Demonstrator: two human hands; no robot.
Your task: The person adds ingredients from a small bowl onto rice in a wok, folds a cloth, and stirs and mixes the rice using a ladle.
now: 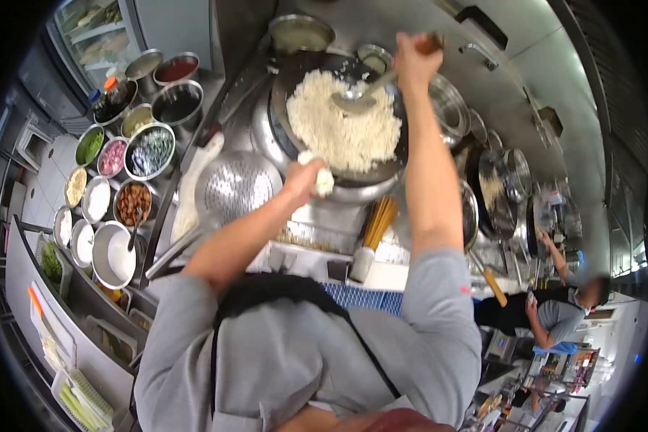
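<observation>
White rice (pixel 324 129) fills much of a large dark wok (pixel 277 115) on the stove. My right hand (pixel 417 63) is closed around the handle of a metal ladle (pixel 356 103), whose bowl rests on or just over the rice. My left hand (pixel 304 180) grips a pale folded cloth (pixel 324 181) at the wok's near rim. A perforated strainer (pixel 237 186) lies left of my left forearm. Just in front of the wok is a bamboo wok brush (pixel 379 225) with a pale wrapped handle.
On the left stand several metal bowls of ingredients, including diced brown meat (pixel 132 203) and chopped greens (pixel 89 146). A metal pot (pixel 301 34) sits behind the wok. Another wok (pixel 491 191) is on the right, and a co-worker (pixel 554 309) stands further off.
</observation>
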